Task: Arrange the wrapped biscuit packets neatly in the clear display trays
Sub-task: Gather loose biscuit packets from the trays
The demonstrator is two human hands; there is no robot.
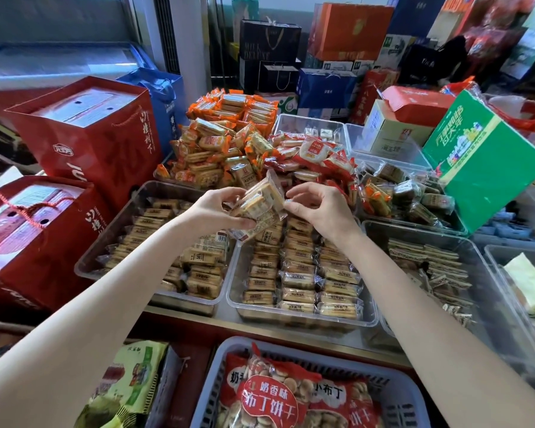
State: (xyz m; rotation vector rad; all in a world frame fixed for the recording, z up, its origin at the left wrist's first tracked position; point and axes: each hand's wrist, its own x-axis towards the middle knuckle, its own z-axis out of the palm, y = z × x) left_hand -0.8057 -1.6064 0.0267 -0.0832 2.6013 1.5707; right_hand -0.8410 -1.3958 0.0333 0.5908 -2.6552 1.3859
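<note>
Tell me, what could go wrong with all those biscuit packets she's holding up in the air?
The left hand grips a bunch of biscuit packets at once, while the right hand only pinches one edge. A loose packet might slip from that grip and land crooked on the neat rows in the middle tray. The heaped orange packets behind could also slide if bumped.

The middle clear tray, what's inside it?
The middle clear tray holds wrapped biscuit packets in neat rows. Its far end is covered by both hands and the packets they hold.

The left arm (112, 291) hides part of the left tray (105, 239); packet print unreadable.
</note>
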